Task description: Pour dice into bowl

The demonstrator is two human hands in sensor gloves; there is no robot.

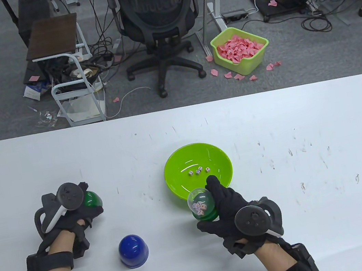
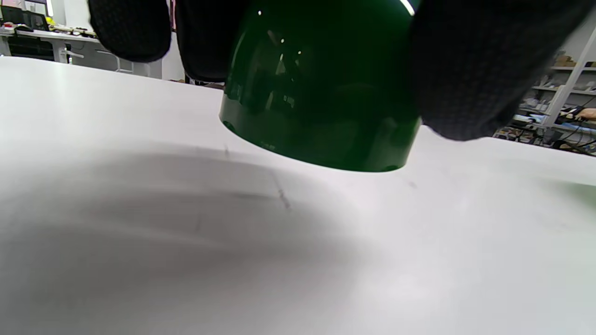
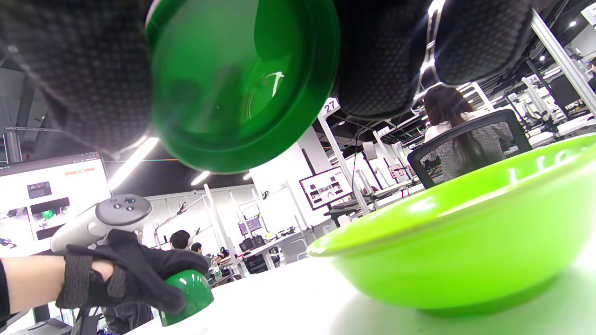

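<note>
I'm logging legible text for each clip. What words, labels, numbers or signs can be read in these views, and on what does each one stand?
"27" on a white hanging sign in the room behind, right wrist view; a further character after it is cut off.
Monitor screens in the background: content too small to read.
Dice in the bowl: pips only, too small to count.
Green cup, green lid, blue cup: no text visible.

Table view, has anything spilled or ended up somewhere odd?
Nothing on the table stands out. Three dice lie inside the green bowl. On the floor, pink paper scraps lie scattered around the yellow-green bin.
</note>
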